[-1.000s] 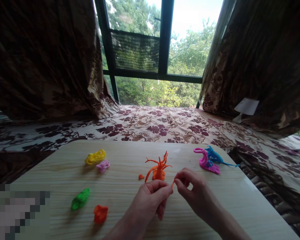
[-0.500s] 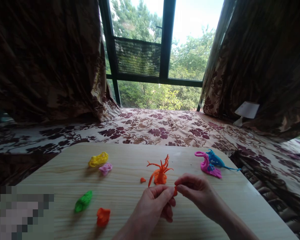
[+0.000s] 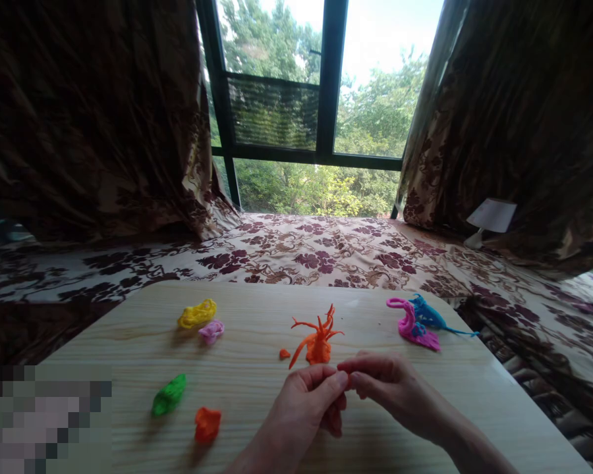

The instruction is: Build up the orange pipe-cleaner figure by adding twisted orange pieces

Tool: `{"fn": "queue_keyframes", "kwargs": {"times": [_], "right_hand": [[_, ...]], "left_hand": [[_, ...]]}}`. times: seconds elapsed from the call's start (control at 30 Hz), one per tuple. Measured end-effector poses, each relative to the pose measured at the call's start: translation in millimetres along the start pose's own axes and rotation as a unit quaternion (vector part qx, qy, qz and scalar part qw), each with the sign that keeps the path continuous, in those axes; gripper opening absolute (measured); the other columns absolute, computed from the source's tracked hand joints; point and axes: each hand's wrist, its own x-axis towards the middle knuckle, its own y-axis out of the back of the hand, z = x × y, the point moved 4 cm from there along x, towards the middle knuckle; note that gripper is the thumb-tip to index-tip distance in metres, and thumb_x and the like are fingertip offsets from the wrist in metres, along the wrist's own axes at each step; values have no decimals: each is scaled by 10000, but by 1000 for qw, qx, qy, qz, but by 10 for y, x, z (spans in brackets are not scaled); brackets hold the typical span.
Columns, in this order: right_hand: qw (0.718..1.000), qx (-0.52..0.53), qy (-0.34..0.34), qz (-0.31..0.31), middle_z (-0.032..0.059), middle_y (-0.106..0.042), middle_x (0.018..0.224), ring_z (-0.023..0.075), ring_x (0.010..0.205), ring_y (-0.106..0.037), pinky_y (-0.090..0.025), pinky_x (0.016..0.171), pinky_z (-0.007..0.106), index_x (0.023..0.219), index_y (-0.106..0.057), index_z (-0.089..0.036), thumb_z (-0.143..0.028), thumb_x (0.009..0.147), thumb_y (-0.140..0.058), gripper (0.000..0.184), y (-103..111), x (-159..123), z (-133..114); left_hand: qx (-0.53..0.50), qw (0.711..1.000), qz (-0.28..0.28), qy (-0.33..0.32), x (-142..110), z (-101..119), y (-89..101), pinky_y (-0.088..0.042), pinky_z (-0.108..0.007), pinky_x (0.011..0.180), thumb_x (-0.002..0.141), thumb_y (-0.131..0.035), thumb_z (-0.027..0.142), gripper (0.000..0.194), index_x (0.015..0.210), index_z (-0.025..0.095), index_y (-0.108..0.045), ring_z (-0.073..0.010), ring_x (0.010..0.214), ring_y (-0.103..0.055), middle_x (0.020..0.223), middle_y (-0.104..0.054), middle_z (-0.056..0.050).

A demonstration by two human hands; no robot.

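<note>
Left hand (image 3: 309, 398): thumb and finger clamped on an orange scrap (image 3: 348, 379), mostly hidden. Right hand (image 3: 388, 383): fingertips at the same scrap, grip unclear. On the desk (image 3: 257, 313): orange lump (image 3: 207, 425); green lump (image 3: 169, 395); orange figure (image 3: 319, 350), branching, upright, just beyond the hands; pink lump (image 3: 211, 332) beside yellow lump (image 3: 196, 314). Beyond: lamp (image 3: 492, 215).

White lamp (image 3: 492, 215), dark-framed window (image 3: 327, 105), 2 patterned curtains (image 3: 89, 118), green trees (image 3: 375, 128) outside

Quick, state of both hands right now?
Left hand: closed in a pinch, apparently on a small orange piece, mostly hidden.
Right hand: up against the left's pinch; whether it holds anything cannot be told.
</note>
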Motion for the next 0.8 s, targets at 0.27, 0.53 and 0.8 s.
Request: {"fn": "queue_keyframes", "kwargs": {"times": [0.27,0.53,0.8], "right_hand": [[992,-95,25,80,13,-597,698,125,651,-543,-433,596,223,753,-663,-149,-345,799,-554,229,91,10,33],[992,-69,0,103,2,-582,668,120,621,-513,-421,563,224,787,-636,-155,-346,778,-561,206,127,51,216],[989,-24,-76,128,-14,-540,517,86,437,-454,-376,429,208,639,-590,-152,-502,684,-606,353,136,102,406]], "left_hand": [[-4,1000,5,10,-2,-60,9,-359,-201,446,756,-552,421,301,687,128,-570,-60,437,-416,538,-504,32],[21,999,-2,30,33,-104,19,-334,-196,409,663,-627,430,300,667,133,-582,-57,376,-436,523,-543,30],[1,999,13,49,154,-215,59,-242,-201,400,569,-618,564,413,533,170,-500,-62,358,-378,415,-483,35]]}}
